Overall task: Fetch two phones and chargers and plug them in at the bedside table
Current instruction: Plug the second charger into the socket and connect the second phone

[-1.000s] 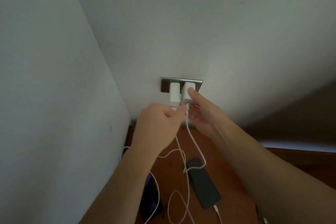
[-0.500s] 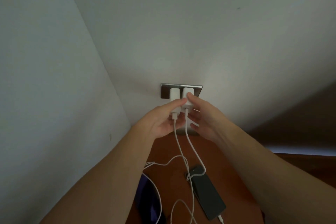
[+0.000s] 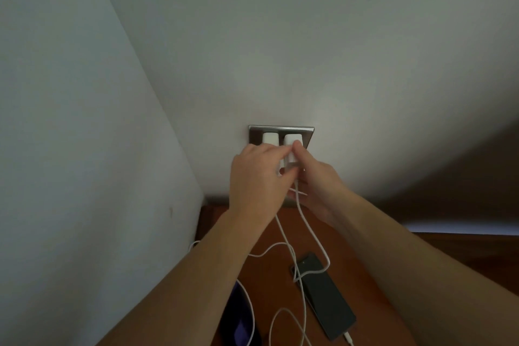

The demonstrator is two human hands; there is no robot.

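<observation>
Two white chargers sit side by side in a metal wall socket: the left charger and the right charger. My left hand pinches a white cable plug under the left charger. My right hand grips the right charger, thumb on top. Two white cables hang down to the wooden bedside table. A black phone lies on it with a cable plugged into its near end. A second phone, purple-tinted, lies at the left, partly hidden by my left forearm.
The socket is in a corner where a side wall meets the back wall. The table fits tightly against both walls. A dark headboard or bed edge rises at the right.
My left hand has risen from below the chargers and closed in under the left charger with the cable plug. My right hand has stayed on the right charger.
</observation>
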